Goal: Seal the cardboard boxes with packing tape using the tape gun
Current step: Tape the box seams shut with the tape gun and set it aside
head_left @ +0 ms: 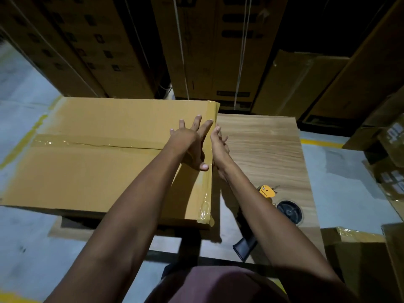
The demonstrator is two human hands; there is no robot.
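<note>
Both hands (192, 141) press taped cardboard box (105, 162) edge.

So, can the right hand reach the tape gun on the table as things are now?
Probably yes. The tape gun lies on the wooden table under the right forearm, uncovered. The right hand is open at the box's right edge and holds nothing; it only needs pulling back.

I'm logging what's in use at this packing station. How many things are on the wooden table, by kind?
Cardboard box, taped along its centre seam and right edge: 1
Tape gun, lying partly under the right forearm: 1
Hands on the box's right edge, left hand and right hand: 2
Total: 4
</note>
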